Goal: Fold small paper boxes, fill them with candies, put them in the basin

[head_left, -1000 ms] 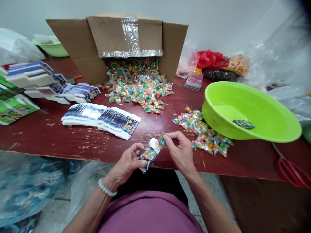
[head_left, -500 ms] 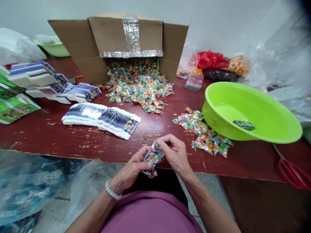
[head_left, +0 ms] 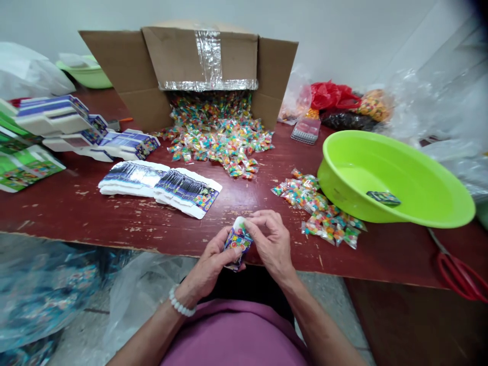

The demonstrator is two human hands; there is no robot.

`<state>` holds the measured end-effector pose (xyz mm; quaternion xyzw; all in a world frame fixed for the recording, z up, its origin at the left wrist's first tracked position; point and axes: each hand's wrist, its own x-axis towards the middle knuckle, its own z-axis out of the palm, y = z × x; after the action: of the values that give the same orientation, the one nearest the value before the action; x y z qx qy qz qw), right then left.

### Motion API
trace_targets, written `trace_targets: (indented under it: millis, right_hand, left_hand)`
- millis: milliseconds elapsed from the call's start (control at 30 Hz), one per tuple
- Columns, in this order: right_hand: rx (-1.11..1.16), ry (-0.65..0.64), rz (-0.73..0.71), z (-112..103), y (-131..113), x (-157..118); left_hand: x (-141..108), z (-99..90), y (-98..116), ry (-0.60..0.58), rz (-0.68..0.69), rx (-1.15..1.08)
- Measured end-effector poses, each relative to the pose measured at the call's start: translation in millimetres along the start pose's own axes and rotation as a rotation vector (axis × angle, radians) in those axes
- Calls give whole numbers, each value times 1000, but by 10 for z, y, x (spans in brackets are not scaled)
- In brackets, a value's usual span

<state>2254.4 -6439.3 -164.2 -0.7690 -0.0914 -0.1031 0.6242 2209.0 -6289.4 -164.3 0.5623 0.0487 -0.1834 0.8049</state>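
Observation:
Just over the table's front edge, my left hand (head_left: 214,259) is closed around a small purple printed candy box (head_left: 237,245), its white top flap up. My right hand (head_left: 270,239) pinches a clear candy packet (head_left: 243,228) at the box's open top; part of the packet is hidden by the fingers and box. Beyond my left hand lies a fanned row of flat purple cartons (head_left: 160,184). To the right of my right hand is a small heap of candy packets (head_left: 330,223), beside a lime-green basin (head_left: 400,152) with one printed box (head_left: 383,197) in it.
A cardboard box (head_left: 129,76) on its side spills candy packets (head_left: 221,140) onto the red table (head_left: 263,195). Bundled cartons (head_left: 57,122) stand left. Red-handled scissors (head_left: 459,274) lie at the right edge. Plastic bags (head_left: 335,96) sit at the back right.
Both hands have shifted slightly, and the box is more upright with its white flap showing. The packet sits lower at the box's opening. The view has moved a little.

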Motion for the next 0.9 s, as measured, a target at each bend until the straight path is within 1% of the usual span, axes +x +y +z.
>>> trace_targets:
  millis: [67, 100, 133, 167, 233, 300, 333, 433, 500, 533, 567, 633, 700, 767, 800, 833, 900]
  right_hand:
    - [-41, -189, -50, -50, -6, -13]
    - [-17, -289, -39, -71, -13, -23]
    - [30, -356, -14, -85, -18, -35]
    - [98, -377, 18, -91, -22, -50]
    - [268, -330, 112, -83, -19, -84]
    - [434, -285, 231, -61, -9, -113]
    - [497, -294, 301, -50, -5, -122]
    - [599, -418, 512, -18, -4, -125]
    - [606, -472, 575, 7, -10, -115]
    - [583, -458, 559, 21, -12, -110]
    - [537, -412, 506, 34, -13, -106]
    - [386, -292, 313, 46, -10, -101]
    - [216, -239, 77, 31, -4, -94]
    - [82, -269, -118, -11, -3, -77]
    - [35, -306, -184, -36, -6, -66]
    - [0, -344, -233, -59, -10, -55]
    - [-37, -391, -283, -86, -22, -37]
  left_hand:
    - [2, 16, 31, 80, -29, -97]
    - [4, 21, 49, 117, -60, -156]
    - [7, 23, 68, 146, -96, -216]
    - [11, 23, 84, 170, -128, -269]
    - [19, 16, 107, 198, -164, -344]
    - [22, 5, 109, 206, -167, -361]
    - [19, -2, 101, 205, -165, -352]
    - [-4, -24, 60, 199, -151, -288]
    - [-25, -36, 36, 189, -132, -223]
    - [-35, -40, 32, 179, -126, -194]
    - [-43, -43, 32, 168, -124, -172]
    - [-54, -44, 49, 145, -146, -170]
    - [-57, -39, 79, 107, -205, -209]
    - [-54, -31, 110, 69, -278, -253]
    - [-49, -26, 123, 59, -311, -270]
    - [-43, -22, 132, 58, -335, -282]
    - [-27, -13, 135, 69, -362, -300]
